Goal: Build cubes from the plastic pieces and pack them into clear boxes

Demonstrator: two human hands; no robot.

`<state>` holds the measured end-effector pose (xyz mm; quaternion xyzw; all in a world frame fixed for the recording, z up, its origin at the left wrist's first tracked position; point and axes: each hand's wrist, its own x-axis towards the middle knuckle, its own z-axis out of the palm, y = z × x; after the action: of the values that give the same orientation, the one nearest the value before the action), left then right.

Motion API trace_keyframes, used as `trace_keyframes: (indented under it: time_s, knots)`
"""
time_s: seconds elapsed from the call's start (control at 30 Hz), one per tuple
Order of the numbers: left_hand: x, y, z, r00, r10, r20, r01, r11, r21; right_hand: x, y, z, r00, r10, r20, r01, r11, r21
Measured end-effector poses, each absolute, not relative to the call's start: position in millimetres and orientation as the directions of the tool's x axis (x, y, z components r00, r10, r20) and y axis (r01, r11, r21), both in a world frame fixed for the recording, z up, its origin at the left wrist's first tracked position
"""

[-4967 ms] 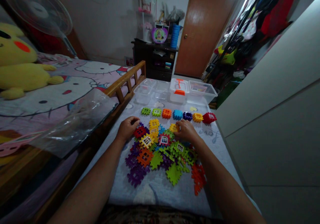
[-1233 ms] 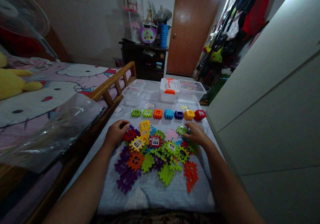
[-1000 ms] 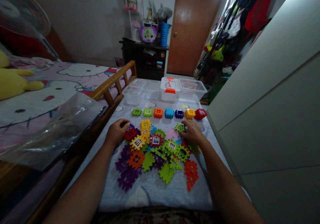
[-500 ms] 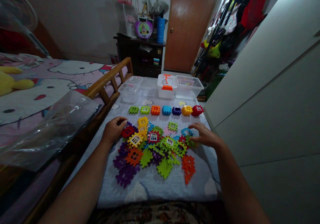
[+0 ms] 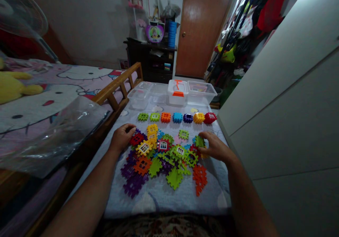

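Observation:
My right hand (image 5: pixel 215 147) pinches a green interlocking block panel (image 5: pixel 200 141) between thumb and fingers at the right side of a loose pile. My left hand (image 5: pixel 122 137) is closed, fingers curled together, beside a red window panel (image 5: pixel 137 139) and purple panels at the pile's left; whether it holds anything is hidden. Between the hands lie yellow window panels (image 5: pixel 144 147), a red panel with a white window (image 5: pixel 163 145), an orange panel (image 5: pixel 142 165) and several green ones. An orange-red triangular panel (image 5: pixel 200 178) rests at the near right.
Beyond the pile runs a row of assembled block cubes, among them a blue cube (image 5: pixel 177 117) and a red cube (image 5: pixel 210 117). Clear plastic bins (image 5: pixel 202 92) and a lidded box (image 5: pixel 178 89) with orange clips line the far edge. A wooden bed rail (image 5: pixel 116 89) borders the left.
My right hand has closed on the green panel and tilted it upright, partly covering the blue panel behind. My left hand stays at the pile's left edge. The view has shifted slightly.

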<state>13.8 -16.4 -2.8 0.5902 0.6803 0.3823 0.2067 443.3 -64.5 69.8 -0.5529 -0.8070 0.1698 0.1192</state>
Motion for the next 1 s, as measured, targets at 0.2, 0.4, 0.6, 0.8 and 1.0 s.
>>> trace_keyframes:
  time_s: [0.2,0.4,0.6,0.8,1.0]
  knots:
    - [16.2,-18.2,2.7,-0.218,0.962,0.166,0.635,0.011,0.772,399.8,-23.0,65.7,-0.34,0.939,0.049,0.894,0.339,-0.295]
    - [17.4,-17.8,3.6,-0.212,0.96,0.183,0.637,-0.006,0.771,375.4,-12.2,60.6,-0.314,0.949,-0.03,0.934,0.303,-0.191]
    - [16.7,-17.6,2.7,-0.207,0.962,0.178,0.633,-0.007,0.774,373.3,-13.2,54.7,-0.31,0.949,-0.059,0.938,0.294,-0.184]
    - [17.5,-18.4,3.8,-0.208,0.964,0.169,0.626,-0.001,0.78,374.2,-13.3,49.4,-0.321,0.946,-0.048,0.924,0.301,-0.235]
    - [15.5,-16.4,-1.2,-0.199,0.965,0.17,0.614,-0.012,0.789,369.9,-9.7,47.0,-0.32,0.947,-0.044,0.928,0.303,-0.219]
